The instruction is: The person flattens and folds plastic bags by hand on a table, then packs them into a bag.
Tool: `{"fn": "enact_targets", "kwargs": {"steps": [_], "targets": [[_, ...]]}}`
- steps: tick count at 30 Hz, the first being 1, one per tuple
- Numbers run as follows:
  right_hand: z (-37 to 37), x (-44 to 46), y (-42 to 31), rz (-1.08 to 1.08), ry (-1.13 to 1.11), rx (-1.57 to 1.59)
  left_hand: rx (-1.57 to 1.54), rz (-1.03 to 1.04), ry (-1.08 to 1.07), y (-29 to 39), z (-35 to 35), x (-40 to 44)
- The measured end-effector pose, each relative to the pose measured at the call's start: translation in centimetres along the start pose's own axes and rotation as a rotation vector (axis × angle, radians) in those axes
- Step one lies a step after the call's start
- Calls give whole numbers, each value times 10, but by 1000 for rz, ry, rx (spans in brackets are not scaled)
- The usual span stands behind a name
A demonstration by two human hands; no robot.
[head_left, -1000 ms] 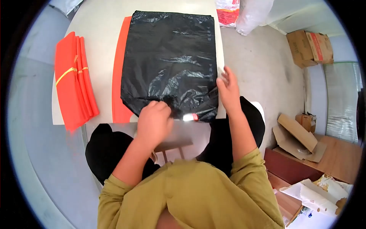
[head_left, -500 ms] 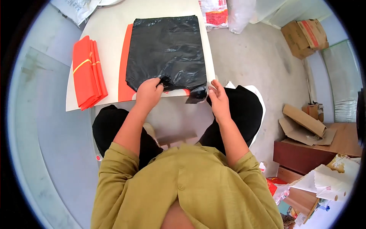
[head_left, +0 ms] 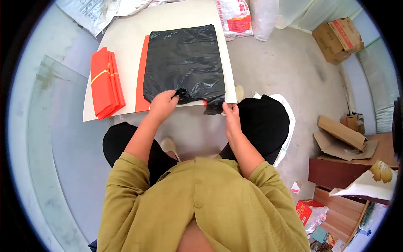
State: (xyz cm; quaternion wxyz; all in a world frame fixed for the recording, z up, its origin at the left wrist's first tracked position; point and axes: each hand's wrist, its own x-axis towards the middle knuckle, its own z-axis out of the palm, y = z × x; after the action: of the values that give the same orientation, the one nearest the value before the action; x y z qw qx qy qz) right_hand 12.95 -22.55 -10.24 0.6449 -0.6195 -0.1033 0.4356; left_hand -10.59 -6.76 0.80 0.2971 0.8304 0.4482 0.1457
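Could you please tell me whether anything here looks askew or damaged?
The black plastic bag looks askew: its near edge is bunched at the fingers of the left hand, and its near right corner hangs past the table by the right hand. On the right, an opened cardboard box lies lopsided on the cabinet.

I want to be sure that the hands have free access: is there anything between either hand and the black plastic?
Nothing visible does. The left hand pinches the near edge of the black plastic, and the right hand is at its near right corner. The red bundle lies aside, to the left.
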Motion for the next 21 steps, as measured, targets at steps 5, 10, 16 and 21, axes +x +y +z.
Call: {"fn": "enact_targets", "kwargs": {"steps": [5,10,16,21], "targets": [[-3,0,31,-98,16,-155,42,136,77,-1,7,-7],[0,-29,7,-164,-108,-143,63,200,140,-3,13,-14],[-8,-54,-17,-43,-154,-185,69,178,132,-12,18,-15],[-23,-37,-16,109,-296,-230,66,200,187,-11,22,-15]]}}
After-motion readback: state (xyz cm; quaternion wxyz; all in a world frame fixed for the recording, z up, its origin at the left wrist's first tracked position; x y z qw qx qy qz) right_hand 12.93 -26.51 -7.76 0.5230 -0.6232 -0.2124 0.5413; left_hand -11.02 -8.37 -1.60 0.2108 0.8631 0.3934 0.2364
